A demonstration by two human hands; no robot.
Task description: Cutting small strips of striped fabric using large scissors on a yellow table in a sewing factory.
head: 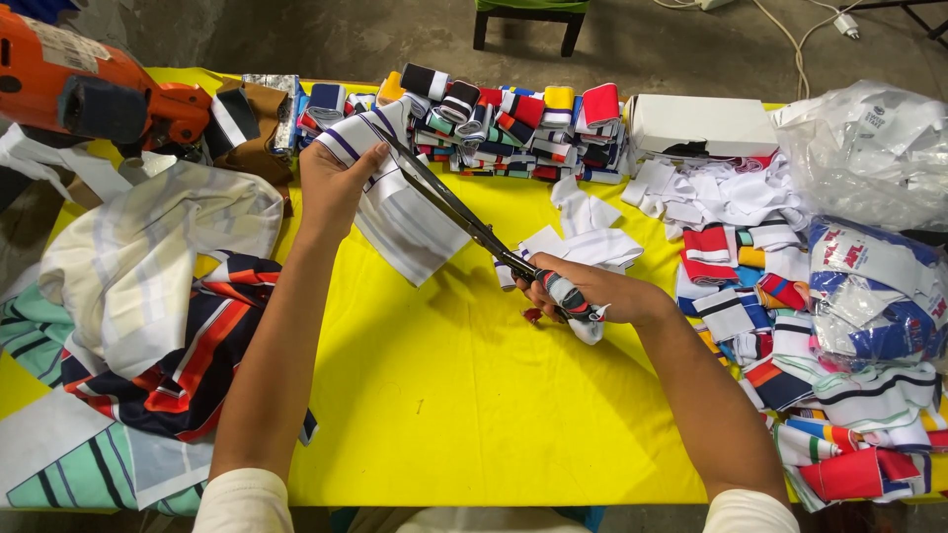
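My left hand (334,183) holds up a white knit fabric strip with dark purple stripes (400,212) above the yellow table cover (444,395). My right hand (592,294) grips the cloth-wrapped handles of long dark scissors (449,204). The blades run up and to the left across the strip, with the tip near my left thumb. A small white fabric offcut (583,242) lies just behind my right hand.
Folded striped collar pieces (513,123) line the far edge beside a white box (701,123). Heaps of striped strips (810,345) and plastic bags (869,148) fill the right side. Loose fabric pieces (148,296) and an orange power tool (89,89) sit at left.
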